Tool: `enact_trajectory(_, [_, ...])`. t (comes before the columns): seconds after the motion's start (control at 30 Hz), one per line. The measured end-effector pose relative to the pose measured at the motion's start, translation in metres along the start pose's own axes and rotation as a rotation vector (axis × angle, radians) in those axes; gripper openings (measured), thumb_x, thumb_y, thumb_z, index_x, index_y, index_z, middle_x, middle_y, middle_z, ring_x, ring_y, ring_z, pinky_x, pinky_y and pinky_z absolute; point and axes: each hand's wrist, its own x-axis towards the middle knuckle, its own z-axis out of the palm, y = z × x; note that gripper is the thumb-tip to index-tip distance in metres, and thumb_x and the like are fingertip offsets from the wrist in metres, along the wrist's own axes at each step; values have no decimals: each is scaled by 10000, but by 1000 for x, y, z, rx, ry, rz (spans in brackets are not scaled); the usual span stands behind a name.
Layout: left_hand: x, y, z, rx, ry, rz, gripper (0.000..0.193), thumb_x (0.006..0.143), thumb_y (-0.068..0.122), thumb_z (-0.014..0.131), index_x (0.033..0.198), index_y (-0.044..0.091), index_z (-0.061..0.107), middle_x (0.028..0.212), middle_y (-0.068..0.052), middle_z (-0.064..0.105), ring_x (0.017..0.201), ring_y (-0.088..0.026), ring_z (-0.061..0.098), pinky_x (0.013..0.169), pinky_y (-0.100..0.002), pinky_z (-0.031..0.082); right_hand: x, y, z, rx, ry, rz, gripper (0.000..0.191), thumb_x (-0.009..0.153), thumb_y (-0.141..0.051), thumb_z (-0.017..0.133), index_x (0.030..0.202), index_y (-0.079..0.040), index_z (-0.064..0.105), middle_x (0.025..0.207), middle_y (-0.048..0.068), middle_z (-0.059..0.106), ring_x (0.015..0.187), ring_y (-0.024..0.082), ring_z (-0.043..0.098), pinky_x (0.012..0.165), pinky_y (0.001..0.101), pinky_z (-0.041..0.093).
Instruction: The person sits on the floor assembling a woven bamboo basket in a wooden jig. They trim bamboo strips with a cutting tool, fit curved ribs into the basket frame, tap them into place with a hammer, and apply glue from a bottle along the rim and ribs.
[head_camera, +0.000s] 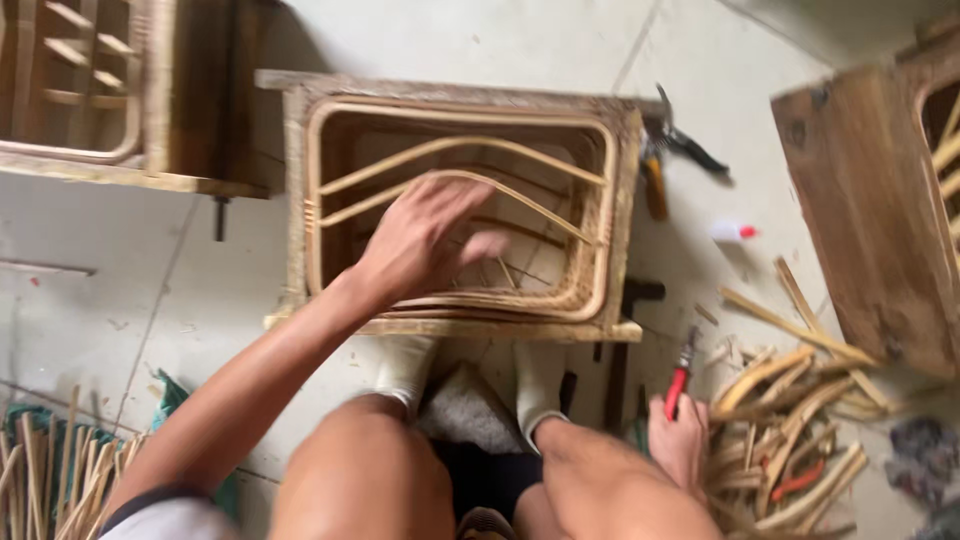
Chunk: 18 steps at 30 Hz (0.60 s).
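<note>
Rattan basket frame (455, 205), a rectangular woven piece with bent cane ribs arching across its opening, stands on the pale tiled floor (150, 290) just in front of the seated person's socked feet. The left hand (425, 240) reaches into the opening, fingers (450, 200) spread and loose, resting on or just over the curved ribs (470, 178); it grips nothing that I can make out, and motion blur hides whether it truly touches them. The right hand (678, 435) is down by the right knee, closed around the red-handled cutters (682, 375), blade end pointing up and away.

Risks, as I judge them: the ribs look sprung into place, so a push from the open hand could pop one out of the rim or crack it. The frame is braced only by the feet and could tip or slide. The cutters sit beside a loose heap of cane offcuts (790, 430), where strips could snag the tool or jab the hand. A second pair of pruning shears (670, 140) lies behind the frame.
</note>
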Motion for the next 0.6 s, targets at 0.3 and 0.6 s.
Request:
enact_trajectory(0.3, [-67, 44, 32, 165, -260, 90, 624, 840, 408, 775, 1280, -3, 611, 894, -104, 665, 830, -267, 657, 795, -378, 552, 37, -8, 28, -90, 35, -64, 440, 936, -447, 699, 1112, -44, 681, 1171, 233, 590, 1149, 452, 555, 970, 542, 463])
enact_trajectory(0.6, [-75, 38, 38, 106, -249, 77, 512, 782, 342, 782, 1179, 48, 649, 986, -101, 728, 889, -272, 700, 784, -364, 572, 31, -89, -43, 300, 359, -429, 204, 997, -140, 726, 1148, -12, 676, 1264, 200, 640, 1192, 358, 628, 1033, 449, 519])
